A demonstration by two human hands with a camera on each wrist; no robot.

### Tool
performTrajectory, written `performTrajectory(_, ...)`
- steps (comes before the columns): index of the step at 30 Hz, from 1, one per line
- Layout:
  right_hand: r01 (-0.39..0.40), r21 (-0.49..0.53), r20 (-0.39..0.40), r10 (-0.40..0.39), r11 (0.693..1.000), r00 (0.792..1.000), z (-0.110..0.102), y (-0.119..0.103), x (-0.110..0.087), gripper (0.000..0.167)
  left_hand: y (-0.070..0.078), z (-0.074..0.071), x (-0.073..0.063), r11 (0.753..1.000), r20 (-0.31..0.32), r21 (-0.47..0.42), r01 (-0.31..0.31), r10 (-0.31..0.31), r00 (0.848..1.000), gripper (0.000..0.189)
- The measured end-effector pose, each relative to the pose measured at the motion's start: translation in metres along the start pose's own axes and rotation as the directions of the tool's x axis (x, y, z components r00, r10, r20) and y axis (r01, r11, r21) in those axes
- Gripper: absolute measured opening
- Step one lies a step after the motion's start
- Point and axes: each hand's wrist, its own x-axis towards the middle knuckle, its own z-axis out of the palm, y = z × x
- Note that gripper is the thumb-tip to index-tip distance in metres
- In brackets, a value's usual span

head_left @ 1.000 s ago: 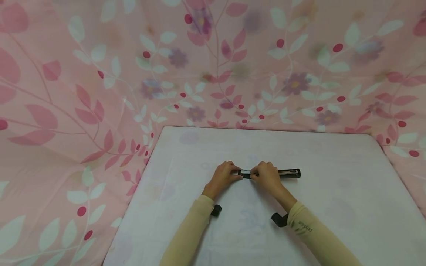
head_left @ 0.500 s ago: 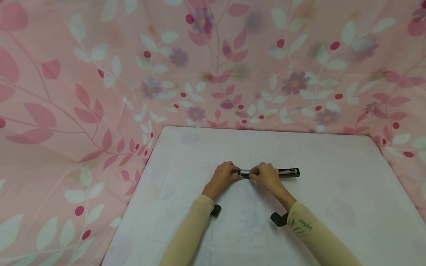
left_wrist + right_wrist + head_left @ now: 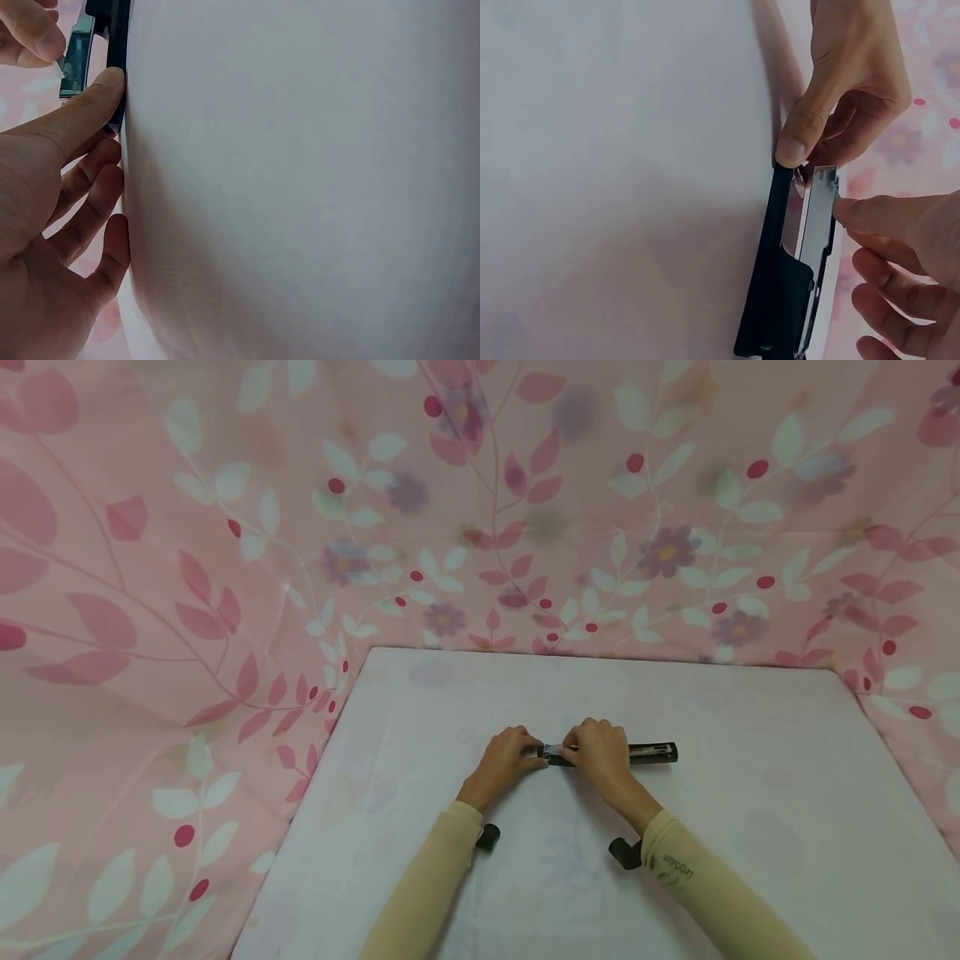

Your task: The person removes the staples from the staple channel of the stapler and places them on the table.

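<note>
Head view has a black stapler (image 3: 652,752) lying crosswise on the white-covered bench (image 3: 540,893), partly hidden by the person's two hands. The left grip (image 3: 502,762) is at the stapler's left end and pinches it. From the left wrist, the thumb tip lies against the black base, the forefinger is mostly hidden behind it, and the other fingers bend loosely just past the end, close to the bench top.

The right grip (image 3: 602,753) is over the stapler's middle, so the stapler passes beneath it and its dark end sticks out beyond on the right. Seen from the right wrist, its thumb and forefinger pinch a small silvery piece (image 3: 835,184) at the tip of the metal rail (image 3: 819,214); the piece is too small to name. The remaining fingers curl beside the rail. At this end a narrow gap separates rail and base.

Each forearm wears a pale yellow sleeve (image 3: 727,893), with a black fitting (image 3: 625,852) at the wrist. Pink cloth (image 3: 262,577) patterned with leaves and flowers hangs behind the bench.
</note>
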Motion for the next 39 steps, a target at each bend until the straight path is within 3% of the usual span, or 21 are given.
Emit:
performTrajectory(4,0.044,-0.005,0.004,-0.044,0.999,0.999,-0.004,0.000,0.003,0.021,-0.001,0.000,0.000,1.000,-0.004,-0.002,-0.004,0.004,1.000,0.034)
performTrajectory(8,0.089,0.001,0.085,-0.088,0.996,0.992,-0.010,-0.002,0.006,0.024,0.000,-0.001,0.000,1.000,-0.008,-0.003,-0.015,0.015,1.000,0.033)
performTrajectory(12,0.201,-0.017,0.152,-0.196,0.980,0.969,-0.014,-0.005,0.010,0.020,0.001,-0.002,0.000,1.000,-0.009,-0.007,-0.025,0.025,1.000,0.033)
performTrajectory(17,0.303,0.007,0.180,-0.300,0.953,0.937,-0.015,-0.005,0.016,0.016,0.001,-0.002,0.000,0.999,-0.011,-0.015,-0.031,0.031,0.999,0.032)
performTrajectory(25,0.357,0.033,0.186,-0.357,0.934,0.916,-0.018,-0.005,0.020,0.012,0.002,-0.004,0.001,0.999,-0.016,-0.022,-0.038,0.037,0.999,0.032)
performTrajectory(39,0.356,0.073,0.192,-0.364,0.931,0.911,-0.018,-0.006,0.021,0.012,0.001,-0.003,-0.002,1.000,-0.002,-0.017,-0.014,0.014,1.000,0.033)
